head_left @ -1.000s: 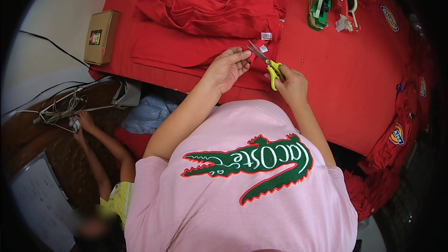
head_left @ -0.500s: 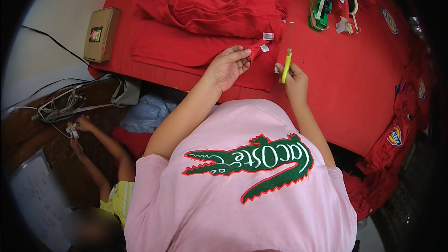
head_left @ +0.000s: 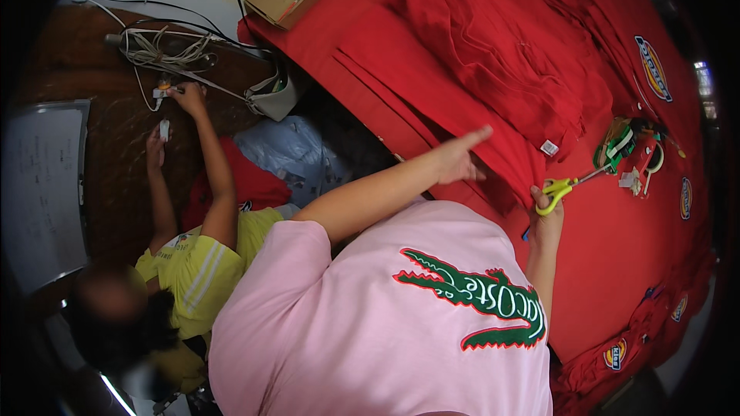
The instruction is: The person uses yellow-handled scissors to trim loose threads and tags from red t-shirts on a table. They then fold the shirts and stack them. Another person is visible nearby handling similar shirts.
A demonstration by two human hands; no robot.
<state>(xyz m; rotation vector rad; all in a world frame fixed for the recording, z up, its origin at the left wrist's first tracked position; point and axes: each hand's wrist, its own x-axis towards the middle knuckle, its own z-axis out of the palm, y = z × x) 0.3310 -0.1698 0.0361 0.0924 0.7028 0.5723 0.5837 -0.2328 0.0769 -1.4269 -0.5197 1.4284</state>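
**Inspector:** The right hand [head_left: 546, 216] grips small yellow-handled scissors [head_left: 566, 184], fingers closed around the loops, blades lying just above the red cloth-covered table [head_left: 617, 262]. The left hand [head_left: 455, 160] holds nothing; it rests on the folded red fabric garment [head_left: 493, 54], index finger extended.

**Clerk:** Risks?

**Inspector:** In my judgement, the blade tips could snag or nick the cloth (they point toward the green-and-red tape dispenser [head_left: 628, 150]). The garment's white sewn-in tag [head_left: 549, 148] sits near the blades, so a careless cut could catch the seam.

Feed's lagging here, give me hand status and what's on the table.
Left hand open on red garment. Right hand grips yellow-handled scissors. Tape dispenser beside the blades.
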